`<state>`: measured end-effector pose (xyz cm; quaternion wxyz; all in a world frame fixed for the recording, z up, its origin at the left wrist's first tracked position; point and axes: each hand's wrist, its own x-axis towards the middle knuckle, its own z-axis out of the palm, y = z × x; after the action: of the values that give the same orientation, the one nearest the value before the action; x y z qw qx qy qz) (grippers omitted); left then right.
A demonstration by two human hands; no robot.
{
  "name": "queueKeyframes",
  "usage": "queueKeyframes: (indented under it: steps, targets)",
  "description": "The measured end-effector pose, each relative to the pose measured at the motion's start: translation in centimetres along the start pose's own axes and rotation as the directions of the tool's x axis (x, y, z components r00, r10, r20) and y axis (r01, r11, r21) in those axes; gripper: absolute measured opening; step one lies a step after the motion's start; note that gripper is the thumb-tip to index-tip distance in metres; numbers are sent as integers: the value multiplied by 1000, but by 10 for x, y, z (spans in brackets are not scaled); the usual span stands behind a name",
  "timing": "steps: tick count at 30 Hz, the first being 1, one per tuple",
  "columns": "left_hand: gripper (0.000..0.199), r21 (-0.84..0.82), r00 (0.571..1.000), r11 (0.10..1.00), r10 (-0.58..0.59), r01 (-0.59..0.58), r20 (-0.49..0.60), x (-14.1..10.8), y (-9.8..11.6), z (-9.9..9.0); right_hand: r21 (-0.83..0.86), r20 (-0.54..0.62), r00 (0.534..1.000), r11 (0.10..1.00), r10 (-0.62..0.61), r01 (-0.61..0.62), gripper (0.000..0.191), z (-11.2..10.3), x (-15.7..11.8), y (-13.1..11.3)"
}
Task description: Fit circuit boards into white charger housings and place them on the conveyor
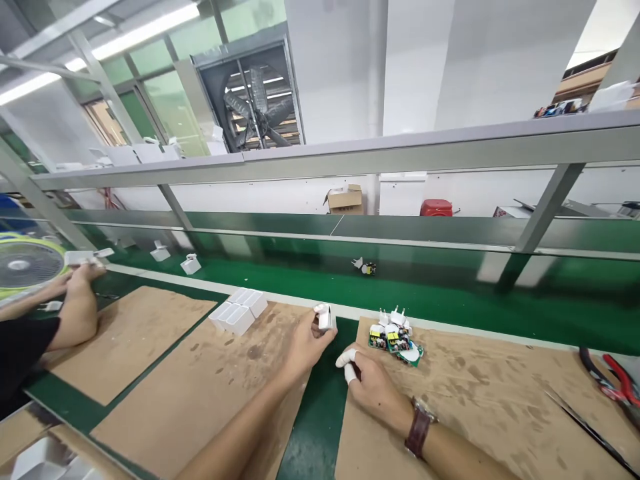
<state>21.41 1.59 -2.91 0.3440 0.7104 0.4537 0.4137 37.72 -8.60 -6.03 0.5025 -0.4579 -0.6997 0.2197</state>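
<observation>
A small white plastic charger housing [326, 318] is pinched between the fingers and thumb of my left hand [306, 343], above the gap between two cardboard sheets. My right hand [373, 383] hovers just to the right, with white finger cots on its thumb and forefinger. Those fingers curl in close to each other, and nothing shows between them. Beyond it lies a cluster of charger circuit boards [395, 339] with white plug-pin ends and yellow parts. A block of several white housings [239, 311] stands on the cardboard left of my left hand.
Cardboard sheets [200, 393] cover the green bench. Pliers [617, 380] and tweezers [590, 427] lie at the right. On the green conveyor belt [280, 280] are white housings [191, 264] and a board with plug [365, 267]. A co-worker's arm [80, 307] reaches in at the left.
</observation>
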Motion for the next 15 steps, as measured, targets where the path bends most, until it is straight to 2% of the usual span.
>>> queueKeyframes:
  steps: [3, 5, 8, 10, 12, 15]
  targets:
    - [38, 96, 999, 995, -30, 32, -16, 46, 0, -6, 1, 24, 1000, 1000, -20, 20, 34, 2, 0, 3]
    - [41, 151, 996, 986, -59, 68, -65, 77, -4, -10, 3, 19, 1000, 1000, -23, 23, 35, 4, 0, 5]
    - [44, 196, 988, 975, -74, 100, -136, 109, -13, -11, -1, 14, 999, 1000, -30, 30, 36, 5, 1, 6]
    - [48, 213, 980, 972, -58, 99, -189, 115, -19, -9, 1, 7, 999, 1000, -31, 31, 38, 6, 1, 7]
    - [52, 234, 972, 969, -19, 75, -233, 112, -24, -5, 6, -6, 999, 999, -34, 34, 38, 7, 1, 9]
    - [50, 281, 972, 960, 79, -14, -222, 98, -30, 1, 12, -17, 999, 999, -40, 40, 39, 9, 2, 12]
